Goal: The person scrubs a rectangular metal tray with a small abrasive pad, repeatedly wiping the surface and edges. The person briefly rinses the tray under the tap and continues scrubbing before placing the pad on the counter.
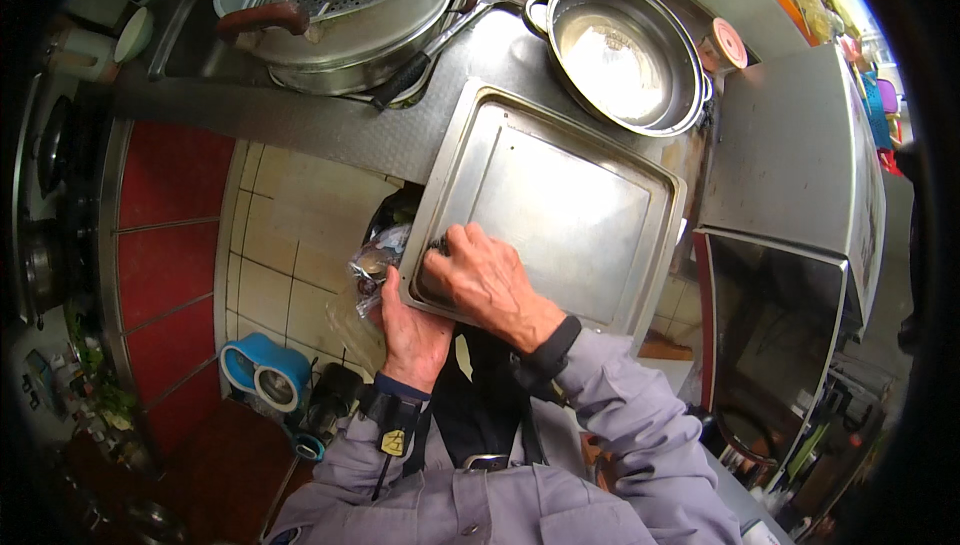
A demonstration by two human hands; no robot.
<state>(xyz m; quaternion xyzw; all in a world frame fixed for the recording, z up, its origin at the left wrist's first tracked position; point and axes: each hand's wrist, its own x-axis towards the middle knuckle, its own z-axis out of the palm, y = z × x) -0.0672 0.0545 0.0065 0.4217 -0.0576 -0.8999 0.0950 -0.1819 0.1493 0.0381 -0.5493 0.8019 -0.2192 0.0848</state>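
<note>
A rectangular metal baking tray [555, 204] lies in front of me, its near left corner jutting past the counter edge. My left hand [412, 339] grips that corner from below, with the thumb up along the rim. Inside the tray, my right hand [484, 279] is closed around a dark scouring pad [436, 246] and presses it against the left side near the same corner. Fingers hide most of the pad. Brownish stains mark the tray's rim and grooves, while its flat middle shines.
Beyond the tray stands a wide steel pan [619, 57]. A large steamer pot [337, 42] with a brown handle sits far left, a black-handled utensil [405, 80] beside it. A metal cabinet [780, 147] bounds the right. Plastic bags [371, 260] hang below the tray's left edge.
</note>
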